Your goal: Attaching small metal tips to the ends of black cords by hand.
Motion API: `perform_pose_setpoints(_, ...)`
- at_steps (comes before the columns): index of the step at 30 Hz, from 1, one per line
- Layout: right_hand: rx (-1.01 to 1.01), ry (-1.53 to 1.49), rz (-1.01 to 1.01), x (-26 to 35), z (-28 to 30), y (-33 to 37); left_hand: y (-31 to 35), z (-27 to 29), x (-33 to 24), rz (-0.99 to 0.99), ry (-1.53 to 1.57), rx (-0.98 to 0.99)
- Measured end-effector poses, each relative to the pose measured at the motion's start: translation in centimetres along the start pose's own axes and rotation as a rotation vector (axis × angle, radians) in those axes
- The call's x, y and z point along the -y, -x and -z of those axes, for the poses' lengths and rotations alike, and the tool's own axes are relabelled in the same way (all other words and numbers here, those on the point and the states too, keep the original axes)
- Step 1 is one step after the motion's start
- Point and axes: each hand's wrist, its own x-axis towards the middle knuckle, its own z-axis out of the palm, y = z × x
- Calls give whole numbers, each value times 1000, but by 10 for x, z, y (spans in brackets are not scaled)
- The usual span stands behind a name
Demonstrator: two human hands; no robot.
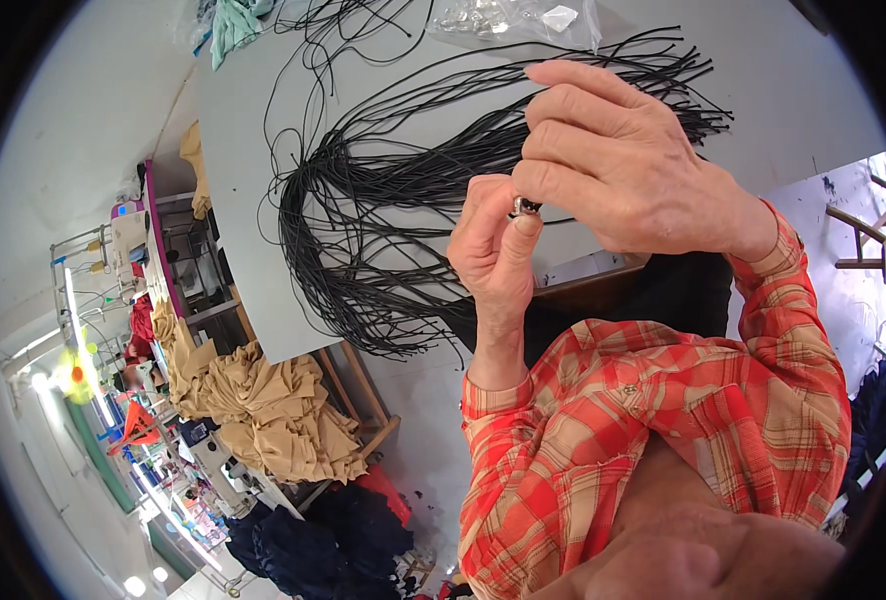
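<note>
Between the thumb and fingertips of my left hand point(495, 245) is a small shiny silver metal fitting point(525, 206) with something black at its opening. My right hand point(623, 165) is right beside it, fingers curled and closed. Whatever the right fingertips pinch is hidden behind the hand. Under and beyond both hands, a large bundle of thin black cords point(313, 225) spreads over the grey table point(763, 90). The cords bend round at the left, and many of their ends fan out beyond my right hand.
A clear plastic bag point(563, 22) of small silver pieces lies at the table's far side. Pale green cloth point(235, 28) is at the far left corner. Piled tan fabric point(283, 410) and dark cloth point(313, 535) stand left of the table; a wooden stool point(868, 235) is at the right.
</note>
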Motion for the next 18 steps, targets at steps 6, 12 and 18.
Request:
perform_pose_setpoints(6, 60, -205, -29, -8, -10, 8, 0, 6, -1, 75, 2, 9)
perform_pose_setpoints(12, 63, -193, -55, -16, -8, 14, -2, -1, -7, 153, -107, 28)
perform_pose_setpoints(18, 17, -226, -64, -11, -13, 19, 2, -5, -7, 140, -73, -7)
